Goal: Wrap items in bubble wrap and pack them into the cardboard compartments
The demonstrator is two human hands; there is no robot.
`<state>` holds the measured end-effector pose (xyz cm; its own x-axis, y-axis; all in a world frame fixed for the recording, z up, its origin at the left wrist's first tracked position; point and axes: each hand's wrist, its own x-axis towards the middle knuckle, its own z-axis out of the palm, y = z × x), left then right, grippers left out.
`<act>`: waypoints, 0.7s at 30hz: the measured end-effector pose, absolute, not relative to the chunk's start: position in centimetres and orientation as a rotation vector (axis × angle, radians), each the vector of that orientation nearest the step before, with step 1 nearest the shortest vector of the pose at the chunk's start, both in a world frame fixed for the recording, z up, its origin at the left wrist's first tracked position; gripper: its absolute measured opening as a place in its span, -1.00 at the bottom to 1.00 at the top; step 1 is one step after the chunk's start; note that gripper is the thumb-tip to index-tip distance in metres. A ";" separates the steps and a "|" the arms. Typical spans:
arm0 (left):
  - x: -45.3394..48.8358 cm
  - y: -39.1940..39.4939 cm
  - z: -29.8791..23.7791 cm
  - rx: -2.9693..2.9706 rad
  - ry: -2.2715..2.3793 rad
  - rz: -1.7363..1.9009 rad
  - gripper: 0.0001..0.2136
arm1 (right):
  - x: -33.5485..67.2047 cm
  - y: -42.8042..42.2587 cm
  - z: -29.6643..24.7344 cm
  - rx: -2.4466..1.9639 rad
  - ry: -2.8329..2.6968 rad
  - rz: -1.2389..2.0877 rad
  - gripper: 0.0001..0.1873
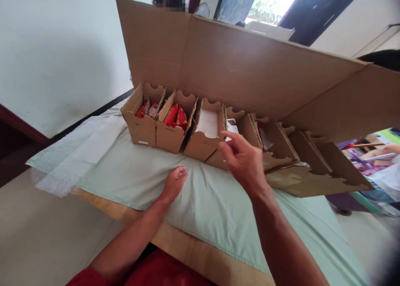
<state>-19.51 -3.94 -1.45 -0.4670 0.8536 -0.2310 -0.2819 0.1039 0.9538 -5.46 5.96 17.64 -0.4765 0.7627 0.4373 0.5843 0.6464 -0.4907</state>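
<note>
My right hand [243,157] is raised in front of the cardboard bins, its thumb and forefinger apart with nothing seen between them. Just behind its fingertips is a bin holding a white item with dark print [231,125]. Over the pale green cloth [212,198], my left hand [176,181] is loosely curled, and no object shows in it. To the left of my right hand, one bin holds white sheets [208,123]. Red packets [176,115] fill the bin beside it, and more red packets [146,110] lie in the leftmost bin.
A tall cardboard panel [231,57] stands behind the row of bins. Clear bubble wrap [78,152] lies at the table's left end. Further bins [306,152] continue to the right. Behind the panel, the top of a person's head shows.
</note>
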 end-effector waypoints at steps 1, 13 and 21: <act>-19.5 -3.9 -1.5 0.598 1.448 1.545 -0.74 | -7.2 5.6 18.0 -0.984 -2.311 0.384 -0.56; -21.1 -3.4 -1.3 0.398 1.554 1.864 -0.70 | -17.9 8.5 13.7 -1.046 -2.498 0.624 -0.81; -22.6 -8.7 0.5 0.247 1.662 2.258 -0.54 | -11.1 1.5 14.1 -0.834 -2.416 0.755 -0.76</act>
